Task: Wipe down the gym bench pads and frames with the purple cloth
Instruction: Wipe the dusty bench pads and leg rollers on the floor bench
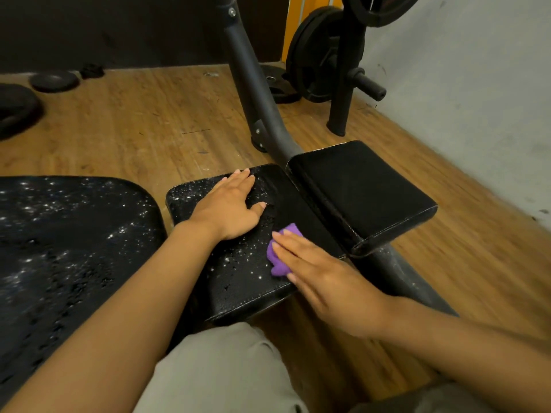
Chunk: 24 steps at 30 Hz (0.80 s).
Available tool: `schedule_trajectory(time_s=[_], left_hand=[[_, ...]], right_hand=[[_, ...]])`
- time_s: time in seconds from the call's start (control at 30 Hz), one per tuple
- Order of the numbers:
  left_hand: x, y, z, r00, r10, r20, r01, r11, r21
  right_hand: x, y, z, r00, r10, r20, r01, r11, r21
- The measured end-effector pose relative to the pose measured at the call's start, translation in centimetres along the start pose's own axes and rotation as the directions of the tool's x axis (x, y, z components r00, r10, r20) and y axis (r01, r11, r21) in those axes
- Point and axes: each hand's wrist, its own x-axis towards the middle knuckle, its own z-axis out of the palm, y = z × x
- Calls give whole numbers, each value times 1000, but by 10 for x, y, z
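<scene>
A black seat pad (238, 272) speckled with droplets lies in the middle of the view. My left hand (229, 204) rests flat on its far part, fingers straight. My right hand (322, 278) presses the purple cloth (278, 257) onto the pad's right side with straight fingers; most of the cloth is hidden under the palm. A strip right of the cloth looks dry and dark. A second black pad (363, 195) sits just beyond to the right. A large wet pad (65, 239) lies at the left. The dark frame tube (256, 93) rises behind the pads.
Weight plates (316, 55) hang on a black rack at the back right, near a grey wall (477, 84). More plates (53, 81) lie on the wooden floor at the back left. My knees in grey trousers (226, 371) are at the bottom.
</scene>
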Motion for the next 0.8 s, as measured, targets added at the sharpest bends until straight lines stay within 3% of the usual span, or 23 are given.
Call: schedule_trajectory(time_s=[0.1, 0.23, 0.3, 0.37, 0.47, 0.57, 0.67, 0.73, 0.8], left_hand=[[0, 1, 1, 1000, -6, -1, 6, 1000, 6], [0, 0, 2, 1000, -11, -10, 11, 1000, 5], [0, 0, 3, 1000, -11, -13, 11, 1000, 2], [1, 0, 3, 1000, -7, -9, 7, 1000, -8], [3, -4, 1, 1000, 8, 2, -8, 999, -40], [3, -8, -1, 999, 30, 21, -28, 998, -49], [3, -11, -2, 998, 51, 26, -50, 998, -45], [3, -11, -2, 998, 66, 19, -65, 997, -45], [2, -13, -2, 997, 77, 24, -76, 996, -45]], right_hand=[[-1, 21, -15, 992, -81, 98, 83, 996, -16], [32, 44, -12, 976, 217, -35, -218, 976, -19], [38, 36, -3, 958, 267, -101, -273, 960, -55], [31, 20, 1, 987, 140, -84, -144, 989, -41], [10, 8, -2, 989, -119, 86, 116, 993, 37], [12, 31, -16, 964, -211, 163, 207, 977, 41], [44, 61, -18, 998, 7, 59, -11, 998, 56], [66, 69, -12, 979, 203, -18, -201, 977, 69], [75, 61, -4, 961, 267, -75, -264, 964, 43]])
